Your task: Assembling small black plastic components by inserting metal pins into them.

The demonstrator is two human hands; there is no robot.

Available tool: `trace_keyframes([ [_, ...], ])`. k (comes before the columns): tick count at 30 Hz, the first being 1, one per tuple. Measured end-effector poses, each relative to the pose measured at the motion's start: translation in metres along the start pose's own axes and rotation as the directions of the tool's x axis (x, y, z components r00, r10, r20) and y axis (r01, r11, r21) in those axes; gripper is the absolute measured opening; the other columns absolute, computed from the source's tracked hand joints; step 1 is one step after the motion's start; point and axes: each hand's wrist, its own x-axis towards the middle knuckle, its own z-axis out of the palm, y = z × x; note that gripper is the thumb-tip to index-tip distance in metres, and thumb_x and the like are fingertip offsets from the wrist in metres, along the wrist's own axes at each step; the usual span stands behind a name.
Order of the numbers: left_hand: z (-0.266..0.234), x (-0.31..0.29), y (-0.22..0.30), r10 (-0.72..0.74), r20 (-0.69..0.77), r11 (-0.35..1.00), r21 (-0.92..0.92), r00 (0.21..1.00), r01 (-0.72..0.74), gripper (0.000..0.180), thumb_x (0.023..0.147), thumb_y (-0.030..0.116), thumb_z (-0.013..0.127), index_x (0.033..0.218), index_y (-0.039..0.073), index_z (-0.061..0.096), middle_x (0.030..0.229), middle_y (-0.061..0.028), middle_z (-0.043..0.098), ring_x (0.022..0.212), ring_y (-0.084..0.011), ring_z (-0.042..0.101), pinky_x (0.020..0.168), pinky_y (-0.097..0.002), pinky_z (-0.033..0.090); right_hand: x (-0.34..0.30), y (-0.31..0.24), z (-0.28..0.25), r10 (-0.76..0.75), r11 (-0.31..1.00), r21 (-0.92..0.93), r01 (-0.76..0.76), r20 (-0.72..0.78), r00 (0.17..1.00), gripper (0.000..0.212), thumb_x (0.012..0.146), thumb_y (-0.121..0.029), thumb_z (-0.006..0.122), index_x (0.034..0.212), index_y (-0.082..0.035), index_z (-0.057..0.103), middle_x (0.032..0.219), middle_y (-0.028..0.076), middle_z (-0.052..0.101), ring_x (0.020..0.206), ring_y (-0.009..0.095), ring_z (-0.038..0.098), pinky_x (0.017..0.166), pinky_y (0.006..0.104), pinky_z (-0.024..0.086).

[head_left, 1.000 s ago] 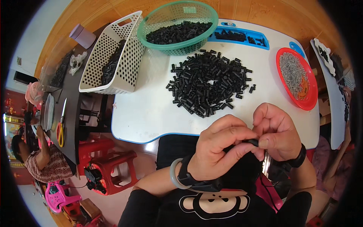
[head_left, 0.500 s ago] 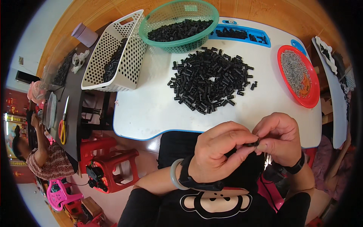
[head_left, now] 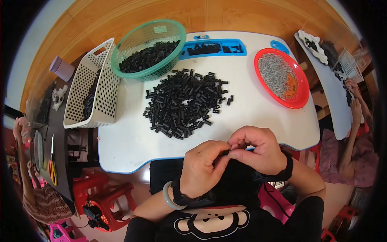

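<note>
My left hand (head_left: 203,167) and my right hand (head_left: 258,148) meet over my lap just below the front edge of the white table (head_left: 250,121). Their fingertips pinch one small black piece (head_left: 228,153) between them; most of it is hidden by the fingers. A pile of small black tube-shaped parts (head_left: 183,103) lies in the middle of the table, beyond both hands. A red plate (head_left: 301,99) at the right holds small grey metal pieces. The green basket (head_left: 173,30) at the back holds more black parts.
A white perforated basket (head_left: 82,94) stands at the table's left edge, and a blue tray (head_left: 213,48) with black parts at the back. Red stools (head_left: 102,197) stand below left. Other people sit at far left and far right. Scissors (head_left: 52,169) lie on a dark side table.
Both hands stay pinched together on the small piece, with only slight finger movement. The view has shifted a little, so the table sits lower in the picture.
</note>
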Motion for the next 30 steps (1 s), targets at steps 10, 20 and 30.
trace_keyframes([
  [10,0.010,0.006,-0.027,-0.005,0.036,0.998,-0.067,0.999,0.007,0.017,0.075,0.001,0.073,0.091,0.000,0.065,0.075,-0.0087,0.062,0.062,-0.0156,0.060,0.056,-0.0241,0.048,0.000,0.027,-0.152,-0.056,0.604,-0.750,-0.269,-0.377,0.925,0.008,0.077,-0.003,0.066,0.082,0.003,0.063,0.068,0.010,0.061,0.064,0.014,0.059,0.060,0.0262,0.046],
  [20,0.026,0.011,-0.051,-0.168,0.012,0.971,-0.171,0.986,0.168,0.017,0.075,0.001,0.074,0.088,0.000,0.065,0.077,-0.0070,0.061,0.061,-0.0127,0.059,0.055,-0.0229,0.047,0.008,0.077,-0.182,0.099,0.602,-0.715,-0.355,-0.375,0.922,0.011,0.073,-0.007,0.069,0.082,-0.001,0.066,0.072,0.014,0.065,0.069,0.027,0.065,0.063,0.0351,0.050],
  [30,0.026,0.013,-0.048,-0.075,0.020,0.995,-0.067,0.997,0.077,0.015,0.075,0.001,0.074,0.085,0.001,0.062,0.075,-0.0068,0.059,0.058,-0.0129,0.057,0.054,-0.0232,0.046,0.011,0.097,-0.185,0.142,0.869,-0.373,-0.325,-0.441,0.886,0.015,0.072,0.007,0.062,0.087,0.003,0.064,0.070,0.005,0.060,0.067,0.013,0.058,0.060,0.0257,0.046],
])
